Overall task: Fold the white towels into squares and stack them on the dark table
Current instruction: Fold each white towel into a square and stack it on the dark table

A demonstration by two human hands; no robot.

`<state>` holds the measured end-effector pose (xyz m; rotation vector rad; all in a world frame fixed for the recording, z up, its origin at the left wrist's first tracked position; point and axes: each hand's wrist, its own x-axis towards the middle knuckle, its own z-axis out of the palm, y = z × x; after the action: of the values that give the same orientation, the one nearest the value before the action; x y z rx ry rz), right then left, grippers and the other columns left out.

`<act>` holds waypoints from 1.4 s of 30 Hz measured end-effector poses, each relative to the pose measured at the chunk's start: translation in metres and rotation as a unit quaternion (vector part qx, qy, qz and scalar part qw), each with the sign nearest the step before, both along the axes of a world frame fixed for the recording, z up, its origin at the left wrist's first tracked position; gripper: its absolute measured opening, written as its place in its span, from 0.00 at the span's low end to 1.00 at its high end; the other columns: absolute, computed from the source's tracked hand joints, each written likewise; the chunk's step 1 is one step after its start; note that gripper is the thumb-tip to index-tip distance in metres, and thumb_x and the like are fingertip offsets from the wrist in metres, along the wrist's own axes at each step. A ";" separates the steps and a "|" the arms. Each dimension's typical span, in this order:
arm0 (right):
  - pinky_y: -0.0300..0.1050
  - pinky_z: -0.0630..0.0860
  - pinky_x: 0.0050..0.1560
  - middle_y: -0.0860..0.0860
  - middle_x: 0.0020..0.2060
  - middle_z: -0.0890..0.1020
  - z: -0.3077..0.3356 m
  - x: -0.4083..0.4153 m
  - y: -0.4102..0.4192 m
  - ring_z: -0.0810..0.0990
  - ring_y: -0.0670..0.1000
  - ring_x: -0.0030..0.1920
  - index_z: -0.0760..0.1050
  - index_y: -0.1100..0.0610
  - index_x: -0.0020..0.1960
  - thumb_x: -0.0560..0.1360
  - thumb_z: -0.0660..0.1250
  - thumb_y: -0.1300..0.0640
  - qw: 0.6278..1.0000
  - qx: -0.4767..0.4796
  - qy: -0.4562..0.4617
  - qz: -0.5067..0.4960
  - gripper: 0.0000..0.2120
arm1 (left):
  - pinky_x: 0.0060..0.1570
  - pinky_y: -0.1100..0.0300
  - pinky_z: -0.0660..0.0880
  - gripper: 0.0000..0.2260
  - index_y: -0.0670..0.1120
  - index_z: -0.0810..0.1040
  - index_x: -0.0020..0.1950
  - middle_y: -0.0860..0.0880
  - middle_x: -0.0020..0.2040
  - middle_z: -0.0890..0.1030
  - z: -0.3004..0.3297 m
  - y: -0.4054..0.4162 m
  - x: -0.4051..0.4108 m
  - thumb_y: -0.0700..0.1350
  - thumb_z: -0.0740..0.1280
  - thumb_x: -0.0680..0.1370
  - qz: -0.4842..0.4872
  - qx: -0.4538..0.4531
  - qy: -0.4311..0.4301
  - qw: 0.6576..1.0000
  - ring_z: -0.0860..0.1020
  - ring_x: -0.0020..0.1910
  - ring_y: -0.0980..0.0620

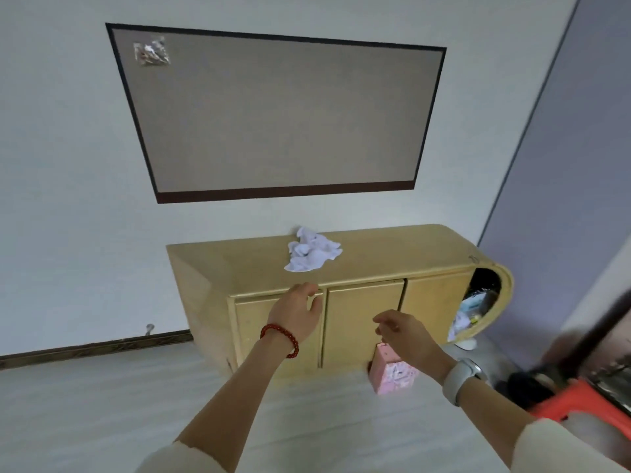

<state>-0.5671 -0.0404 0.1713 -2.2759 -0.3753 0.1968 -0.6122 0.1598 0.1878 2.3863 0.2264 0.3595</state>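
I am holding both arms out in front of me, and neither hand is gripping anything. My right hand (404, 331) is hanging loosely curled and empty, nearer to me, with a pink patterned box (392, 373) sitting on the pale floor just below its fingers. My left hand (298, 312) is reaching ahead, fingers spread open, in front of the light wooden cabinet (375, 268). Beyond its fingertips, not touched, the crumpled heap of white towels (312, 254) is lying on the cabinet top. I am seeing no dark table. Grabbing the heap as one bundle could be dropping a towel, since the pieces are lying tangled.
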 end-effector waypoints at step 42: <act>0.34 0.66 0.29 0.48 0.39 0.78 -0.157 0.678 0.206 0.67 0.43 0.31 0.77 0.58 0.46 0.73 0.55 0.57 0.967 -0.009 -0.183 0.178 0.11 | 0.64 0.50 0.61 0.21 0.50 0.75 0.62 0.48 0.71 0.64 -0.188 0.156 0.645 0.53 0.65 0.70 -0.022 0.053 0.127 0.990 0.61 0.68 0.45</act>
<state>0.1110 0.1658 0.0141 -2.2431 -0.9813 -0.0428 0.0323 0.3158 -0.0006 2.5361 0.2748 0.0470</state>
